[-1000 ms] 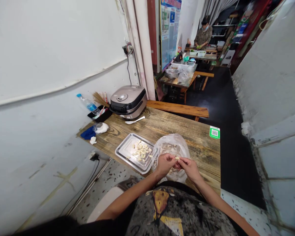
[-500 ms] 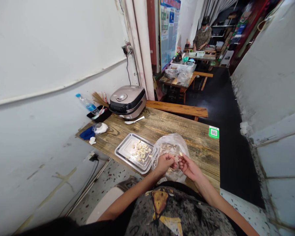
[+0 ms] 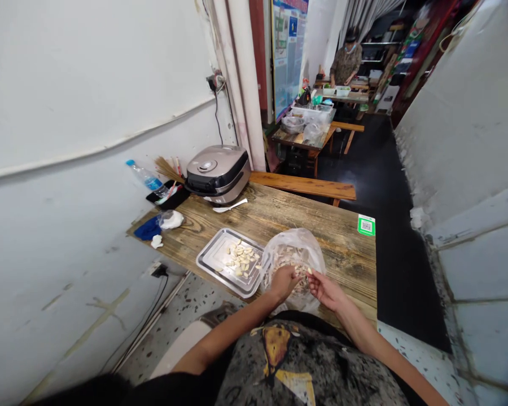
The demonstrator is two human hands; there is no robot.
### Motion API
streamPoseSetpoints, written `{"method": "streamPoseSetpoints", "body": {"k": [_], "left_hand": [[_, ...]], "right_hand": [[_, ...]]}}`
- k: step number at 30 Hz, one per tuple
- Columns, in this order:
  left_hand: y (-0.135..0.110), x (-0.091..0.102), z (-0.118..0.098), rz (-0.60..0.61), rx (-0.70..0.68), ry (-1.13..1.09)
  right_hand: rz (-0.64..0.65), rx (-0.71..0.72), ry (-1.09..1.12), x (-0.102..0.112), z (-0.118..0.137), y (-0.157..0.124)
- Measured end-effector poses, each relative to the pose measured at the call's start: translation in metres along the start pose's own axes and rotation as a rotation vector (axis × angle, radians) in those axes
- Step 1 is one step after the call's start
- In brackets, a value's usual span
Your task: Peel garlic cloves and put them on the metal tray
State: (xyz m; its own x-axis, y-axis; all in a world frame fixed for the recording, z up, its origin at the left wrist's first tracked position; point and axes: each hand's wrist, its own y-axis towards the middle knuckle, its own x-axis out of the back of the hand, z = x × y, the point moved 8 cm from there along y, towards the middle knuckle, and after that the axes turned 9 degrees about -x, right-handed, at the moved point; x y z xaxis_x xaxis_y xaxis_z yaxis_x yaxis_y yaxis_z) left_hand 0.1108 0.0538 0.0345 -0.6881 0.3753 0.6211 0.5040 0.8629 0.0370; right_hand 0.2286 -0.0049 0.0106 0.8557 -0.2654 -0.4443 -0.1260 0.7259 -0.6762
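A clear plastic bag (image 3: 295, 248) of garlic skins and cloves lies on the wooden table (image 3: 305, 223) in front of me. My left hand (image 3: 284, 281) is curled over the bag's near part, fingers pinched in among its contents. My right hand (image 3: 324, 287) is just to its right, pinching a small pale garlic clove (image 3: 309, 271) at the fingertips. Left of the bag sits a metal tray (image 3: 217, 260) holding several peeled cloves (image 3: 241, 259).
A grey cooker (image 3: 217, 172) and a white spoon (image 3: 231, 207) stand at the table's far side. A water bottle (image 3: 146, 179), black tray, blue cloth (image 3: 148, 229) and wad of paper lie by the wall. A bench runs beyond the table. A person works at a distant table.
My two hands have drawn slightly apart over the bag. The right hand now holds the clove up by itself, and the left has dipped down into the bag.
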Motion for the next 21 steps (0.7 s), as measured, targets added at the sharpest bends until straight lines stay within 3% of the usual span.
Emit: {"method": "streamPoseSetpoints", "body": {"k": [3, 8, 16, 19, 21], "left_hand": [[-0.006, 0.0, 0.005, -0.033, 0.015, -0.068], [-0.023, -0.024, -0.004, 0.211, 0.016, -0.549], [-0.043, -0.031, 0.0, 0.328, 0.031, -0.621], [-0.05, -0.033, 0.013, 0.308, 0.093, -0.608], [-0.05, -0.024, 0.027, 0.228, 0.138, -0.547]], "right_hand": [[-0.021, -0.045, 0.005, 0.001, -0.015, 0.007], [-0.068, -0.118, -0.109, 0.001, -0.037, 0.015], [0.078, -0.172, -0.338, -0.008, -0.055, 0.014], [0.045, -0.127, -0.472, -0.011, -0.056, 0.017], [-0.046, -0.021, -0.681, -0.01, -0.047, 0.022]]}}
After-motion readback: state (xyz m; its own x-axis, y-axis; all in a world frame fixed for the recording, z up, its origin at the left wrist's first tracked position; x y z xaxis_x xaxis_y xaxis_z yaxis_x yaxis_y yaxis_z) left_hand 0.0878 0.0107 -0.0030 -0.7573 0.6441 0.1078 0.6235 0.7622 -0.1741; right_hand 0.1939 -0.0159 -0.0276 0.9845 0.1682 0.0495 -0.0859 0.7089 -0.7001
